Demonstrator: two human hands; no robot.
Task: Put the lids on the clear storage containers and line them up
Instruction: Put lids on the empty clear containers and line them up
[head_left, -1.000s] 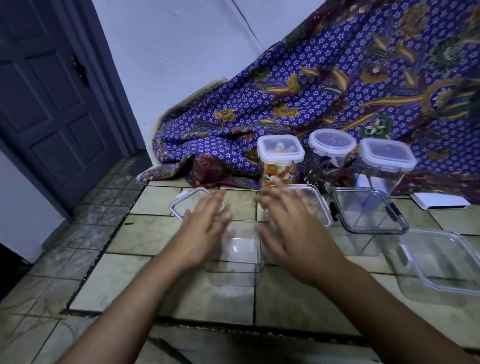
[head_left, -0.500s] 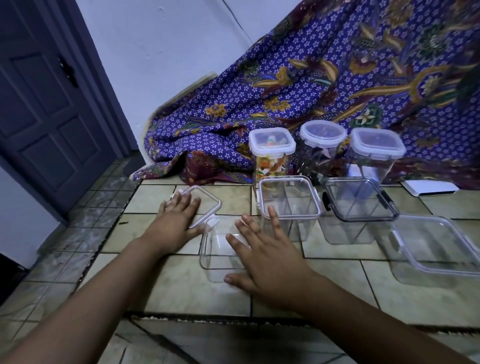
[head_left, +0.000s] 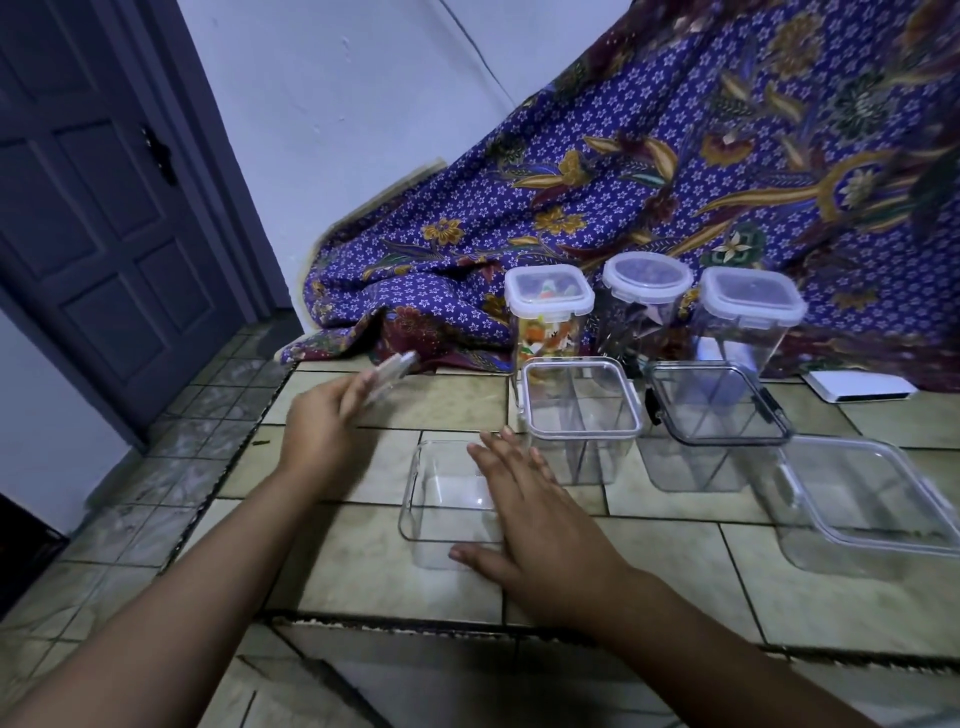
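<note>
A small clear lid (head_left: 388, 378) is held tilted in the left hand (head_left: 324, 426), fingers closed round its near edge, raised off the tiled floor (head_left: 363, 566) and blurred w/ motion. The right hand (head_left: 535, 519) is laid flat, fingers spread wide and gripping nothing, over the right side of an open small clear container (head_left: 441, 504), which sits lidless on the tiles just in front of the person.

Behind it, a middle row is seen: a square clear container (head_left: 582, 421) w/ a clear lid resting on top, then a second one (head_left: 711, 431) w/ a dark-rimmed lid and black clips (whether either lid is snapped shut cannot be told). To the right, a larger low container (head_left: 872, 504) is covered by a wide clear lid that sits skewed on it.

The back row is formed by three tall lidded jars against the cloth: one w/ colourful contents (head_left: 548, 317), a round-lidded one (head_left: 647, 306) and a square one (head_left: 745, 322). They stand close together, nearly touching.

A purple floral batik cloth (head_left: 623, 182) is draped behind everything, its hem spilling onto the tiles just beyond the held lid. A flat white device (head_left: 860, 387) lies at the cloth's edge, right of the back row. A dark panelled door (head_left: 88, 218) is at far left.

The path between lid and open container is crossed only by the right hand's fingertips (head_left: 506, 441).
</note>
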